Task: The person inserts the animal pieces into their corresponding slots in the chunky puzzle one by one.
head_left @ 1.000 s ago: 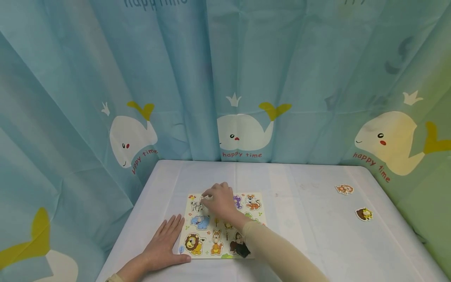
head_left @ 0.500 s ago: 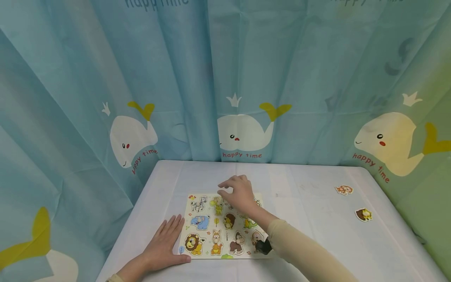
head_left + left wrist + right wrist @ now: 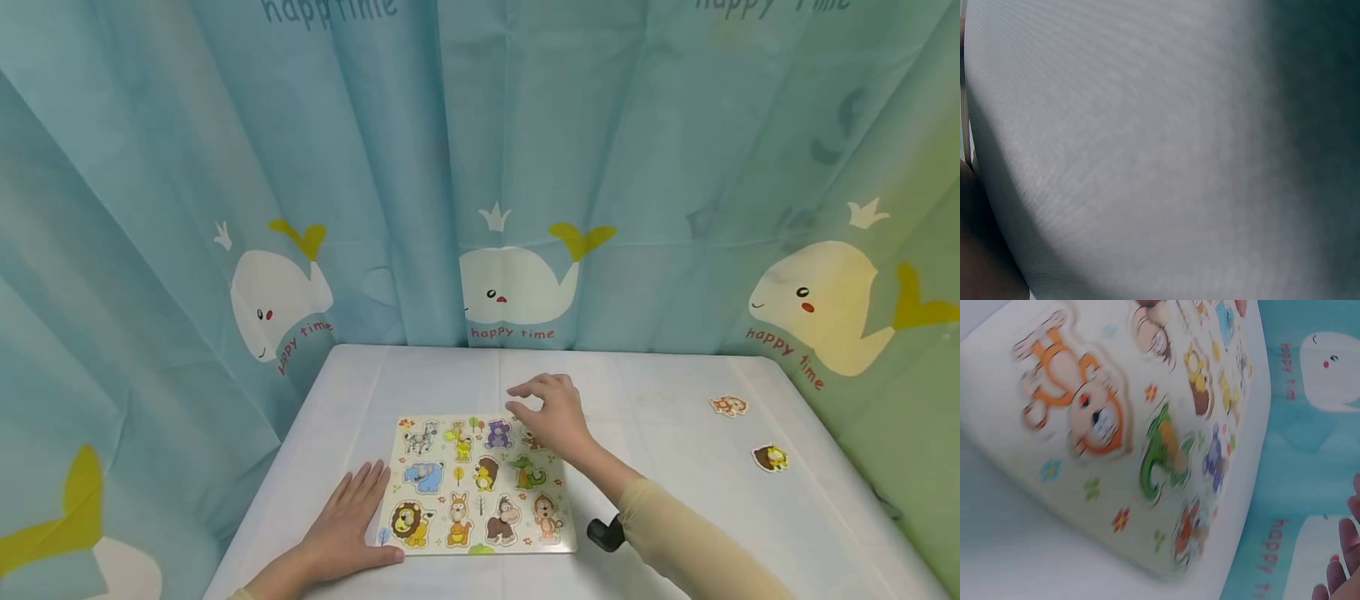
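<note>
An animal picture puzzle board [image 3: 480,497] lies on the table, with zebra, giraffe, elephant, lion and several other animals on it. My left hand [image 3: 341,521] rests flat beside its left edge, fingers straight, thumb at the near left corner. Above the board's far right corner hovers my right hand [image 3: 551,414], thumb and fingers apart with nothing between them; it partly covers the tiger [image 3: 534,440]. The right wrist view shows the board's monkey picture [image 3: 1085,394], the crocodile [image 3: 1166,453] and my right fingertips [image 3: 1350,540]. Pale blurred cloth fills most of the left wrist view.
Two loose puzzle pieces lie toward the table's right side: a monkey piece [image 3: 729,406] and, nearer, a hedgehog piece [image 3: 770,457]. A blue curtain [image 3: 420,183] with whale prints hangs behind the table. A black device [image 3: 606,535] sits at my right wrist.
My right hand has left the zebra at the board's far left and moved right to the far right corner, its fingers parting and the zebra uncovered. My left hand stays put.
</note>
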The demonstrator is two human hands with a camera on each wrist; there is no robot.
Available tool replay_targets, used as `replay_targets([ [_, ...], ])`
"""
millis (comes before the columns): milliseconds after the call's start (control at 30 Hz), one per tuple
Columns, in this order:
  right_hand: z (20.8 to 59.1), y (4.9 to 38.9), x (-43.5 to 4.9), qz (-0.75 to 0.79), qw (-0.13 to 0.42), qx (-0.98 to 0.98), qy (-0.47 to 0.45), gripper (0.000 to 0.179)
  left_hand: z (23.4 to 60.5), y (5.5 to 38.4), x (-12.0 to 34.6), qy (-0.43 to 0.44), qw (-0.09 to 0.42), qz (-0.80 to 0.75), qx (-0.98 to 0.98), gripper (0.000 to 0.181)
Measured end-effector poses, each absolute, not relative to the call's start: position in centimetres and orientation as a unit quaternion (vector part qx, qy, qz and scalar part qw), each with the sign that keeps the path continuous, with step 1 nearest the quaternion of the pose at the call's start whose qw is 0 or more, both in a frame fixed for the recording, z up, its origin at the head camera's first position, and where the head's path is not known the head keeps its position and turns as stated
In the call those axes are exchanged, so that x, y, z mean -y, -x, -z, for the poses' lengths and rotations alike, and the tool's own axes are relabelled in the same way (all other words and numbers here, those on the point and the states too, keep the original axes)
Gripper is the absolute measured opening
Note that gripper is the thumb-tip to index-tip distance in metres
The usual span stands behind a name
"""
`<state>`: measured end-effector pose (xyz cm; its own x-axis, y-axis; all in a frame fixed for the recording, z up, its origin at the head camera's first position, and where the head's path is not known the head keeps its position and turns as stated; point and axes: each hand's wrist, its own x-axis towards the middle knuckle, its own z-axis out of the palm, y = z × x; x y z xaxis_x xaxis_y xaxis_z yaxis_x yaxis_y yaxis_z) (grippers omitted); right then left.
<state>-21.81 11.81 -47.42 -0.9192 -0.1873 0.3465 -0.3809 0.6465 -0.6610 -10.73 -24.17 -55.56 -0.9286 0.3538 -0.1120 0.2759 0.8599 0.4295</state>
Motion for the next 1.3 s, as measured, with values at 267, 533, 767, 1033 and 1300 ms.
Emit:
replay_targets([
  [267,47.4,21.7,-15.0,-0.389,0.138,0.902,-0.128,0.021,55.6,10.5,24.2,-0.179,0.064,-0.215,-0.958,0.123],
  [533,47.5,21.2,-17.9,-0.391,0.148,0.902,-0.108,0.022,55.9,10.5,24.1,-0.168,0.071,-0.208,-0.961,0.125],
  [767,48.0,20.9,-21.1,-0.386,0.147,0.908,-0.070,0.024,55.3,10.7,23.8,-0.151,0.112,-0.208,-0.960,0.128],
  [1033,48.9,20.3,-25.9,-0.363,0.167,0.916,-0.035,0.025,55.3,10.6,23.8,-0.152,0.110,-0.213,-0.959,0.127],
  [1300,49.8,19.9,-30.0,-0.330,0.187,0.925,-0.003,0.029,55.6,10.7,23.8,-0.155,0.103,-0.203,-0.961,0.128],
])
